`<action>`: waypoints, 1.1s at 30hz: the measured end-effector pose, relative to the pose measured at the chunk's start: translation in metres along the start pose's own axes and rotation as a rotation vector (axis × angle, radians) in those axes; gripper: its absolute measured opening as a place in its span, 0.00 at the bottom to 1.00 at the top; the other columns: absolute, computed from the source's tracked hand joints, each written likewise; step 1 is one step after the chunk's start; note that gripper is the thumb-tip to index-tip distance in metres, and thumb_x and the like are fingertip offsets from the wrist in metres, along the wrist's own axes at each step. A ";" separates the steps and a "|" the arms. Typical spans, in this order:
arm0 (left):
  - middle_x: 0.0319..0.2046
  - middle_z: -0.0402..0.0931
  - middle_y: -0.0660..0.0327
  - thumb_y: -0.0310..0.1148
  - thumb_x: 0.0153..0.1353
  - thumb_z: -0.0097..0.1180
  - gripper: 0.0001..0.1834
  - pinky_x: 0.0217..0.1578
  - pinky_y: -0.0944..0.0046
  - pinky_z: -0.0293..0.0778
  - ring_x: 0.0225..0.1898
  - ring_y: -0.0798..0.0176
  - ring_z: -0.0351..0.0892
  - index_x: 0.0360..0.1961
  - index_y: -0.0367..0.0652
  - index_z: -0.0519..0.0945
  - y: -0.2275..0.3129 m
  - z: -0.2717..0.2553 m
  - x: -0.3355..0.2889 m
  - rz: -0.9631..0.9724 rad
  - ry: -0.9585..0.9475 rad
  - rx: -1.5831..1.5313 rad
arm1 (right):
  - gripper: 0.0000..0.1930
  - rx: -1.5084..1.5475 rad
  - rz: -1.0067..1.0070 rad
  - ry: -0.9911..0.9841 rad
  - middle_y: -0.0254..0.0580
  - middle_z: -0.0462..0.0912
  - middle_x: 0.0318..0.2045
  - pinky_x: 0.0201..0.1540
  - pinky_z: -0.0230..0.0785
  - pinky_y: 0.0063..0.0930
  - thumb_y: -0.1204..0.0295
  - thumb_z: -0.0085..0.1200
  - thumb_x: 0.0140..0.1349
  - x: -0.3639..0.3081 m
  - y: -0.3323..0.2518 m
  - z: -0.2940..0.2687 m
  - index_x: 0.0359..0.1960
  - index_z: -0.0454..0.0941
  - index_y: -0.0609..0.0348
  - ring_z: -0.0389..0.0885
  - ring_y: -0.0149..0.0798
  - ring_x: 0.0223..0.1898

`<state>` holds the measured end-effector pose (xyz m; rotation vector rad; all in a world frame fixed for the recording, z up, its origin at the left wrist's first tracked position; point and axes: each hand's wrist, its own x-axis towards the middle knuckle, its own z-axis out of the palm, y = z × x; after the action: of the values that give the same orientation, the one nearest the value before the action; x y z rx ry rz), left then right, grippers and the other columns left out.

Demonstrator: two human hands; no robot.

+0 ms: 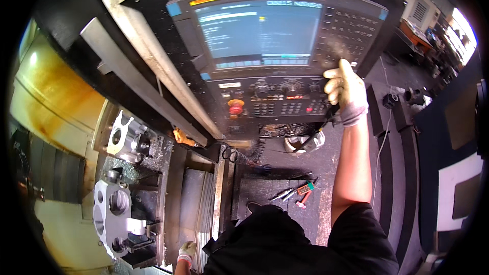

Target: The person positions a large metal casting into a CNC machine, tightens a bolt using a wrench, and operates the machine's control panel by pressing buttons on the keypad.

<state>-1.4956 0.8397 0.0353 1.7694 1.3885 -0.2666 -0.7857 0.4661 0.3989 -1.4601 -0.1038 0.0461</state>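
My right hand (347, 87), in a pale work glove, is raised to the right side of a black machine control panel (224, 135). Its index finger points up at the lower part of the keypad (351, 33), beside the lit screen (260, 35); contact with a key cannot be made out. The other fingers bend loosely, and nothing shows in them. Below the screen are dials (291, 89) and a red emergency stop button (236, 107). My left hand (187, 250), gloved too, hangs low beside the machine's sill; its fingers are too small to read.
Two machined metal castings (104, 209) sit inside the machine at left, among metal chips. An orange-handled tool (182, 137) hangs by the door frame. Hand tools and a green box (305, 189) lie on a dark platform (260, 188). A white bucket (293, 145) stands below the panel.
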 end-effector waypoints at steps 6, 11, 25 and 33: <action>0.54 0.85 0.48 0.46 0.65 0.62 0.26 0.60 0.56 0.76 0.57 0.50 0.84 0.58 0.40 0.83 0.006 0.003 0.002 -0.023 -0.009 0.066 | 0.30 -0.022 0.017 0.062 0.37 0.83 0.17 0.14 0.62 0.19 0.43 0.49 0.75 0.003 0.002 -0.003 0.34 0.86 0.60 0.71 0.26 0.10; 0.53 0.85 0.48 0.46 0.64 0.63 0.25 0.60 0.56 0.76 0.57 0.49 0.84 0.57 0.42 0.84 0.029 -0.002 -0.018 -0.017 0.001 0.115 | 0.29 0.027 0.015 -0.003 0.39 0.84 0.19 0.16 0.66 0.20 0.44 0.50 0.74 0.005 0.006 -0.001 0.35 0.86 0.61 0.75 0.27 0.12; 0.54 0.84 0.47 0.46 0.64 0.63 0.27 0.61 0.57 0.75 0.58 0.50 0.83 0.58 0.39 0.83 0.013 0.002 0.000 -0.016 -0.017 0.049 | 0.24 0.118 -0.025 0.021 0.39 0.86 0.24 0.20 0.69 0.20 0.50 0.51 0.76 0.004 0.022 -0.040 0.44 0.84 0.62 0.79 0.28 0.17; 0.51 0.86 0.50 0.44 0.65 0.63 0.25 0.58 0.59 0.76 0.54 0.54 0.84 0.56 0.39 0.84 -0.001 0.003 0.002 0.012 0.004 0.038 | 0.24 0.140 0.006 0.021 0.41 0.86 0.25 0.21 0.70 0.21 0.51 0.49 0.77 0.004 0.023 -0.050 0.45 0.84 0.63 0.78 0.29 0.18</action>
<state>-1.4951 0.8383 0.0315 1.8100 1.3833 -0.2854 -0.7759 0.4200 0.3712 -1.3211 -0.0783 0.0420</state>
